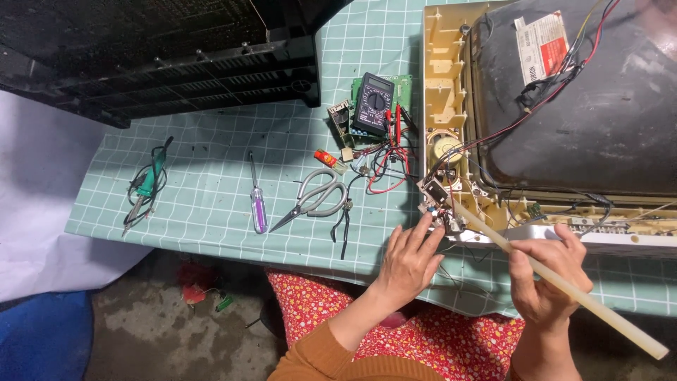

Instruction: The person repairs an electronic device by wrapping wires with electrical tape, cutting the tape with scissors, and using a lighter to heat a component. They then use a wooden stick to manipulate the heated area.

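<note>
My right hand (546, 279) grips a long cream-coloured stick (557, 282), whose far tip touches a small circuit board (434, 194) at the corner of an opened old television (564, 106). My left hand (411, 257) rests with fingers spread on the table edge, fingertips touching the small board and its loose wires. The television lies face down, its cream frame and dark tube exposed, with red and black wires running over it.
On the green checked cloth (211, 212) lie a multimeter (374, 104) on a green board, grey scissors (314, 197), a purple-handled screwdriver (257, 204) and a green soldering iron (144, 187). A black back cover (155, 63) stands at the far left.
</note>
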